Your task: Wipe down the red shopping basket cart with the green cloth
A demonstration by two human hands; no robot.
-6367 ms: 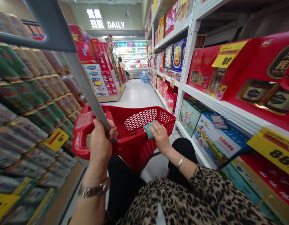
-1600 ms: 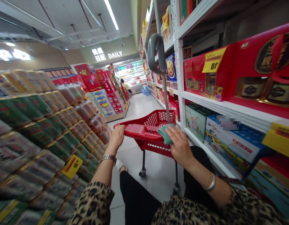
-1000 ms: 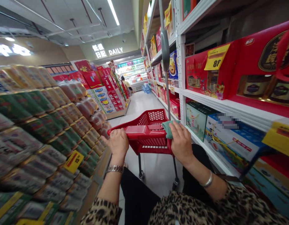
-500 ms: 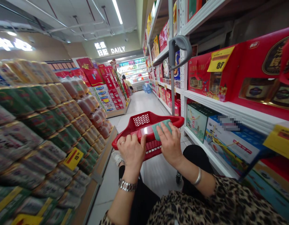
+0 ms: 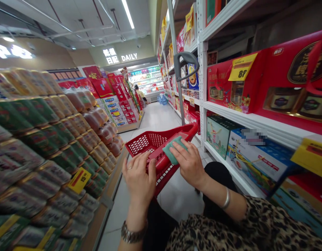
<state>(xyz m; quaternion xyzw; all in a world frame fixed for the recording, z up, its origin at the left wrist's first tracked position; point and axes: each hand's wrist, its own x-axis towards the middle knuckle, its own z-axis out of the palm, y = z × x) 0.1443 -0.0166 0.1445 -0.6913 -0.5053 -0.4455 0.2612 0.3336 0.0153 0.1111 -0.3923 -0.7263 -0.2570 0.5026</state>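
Monitor log: right hand (image 5: 188,164) pressed flat, holding a green cloth (image 5: 173,150) against the grip of the tilted red shopping basket (image 5: 176,130). Left hand (image 5: 138,183) half open, just beside the grip (metal wristwatch (image 5: 132,234) on that wrist), stacked green tins (image 5: 32,118) to the left.
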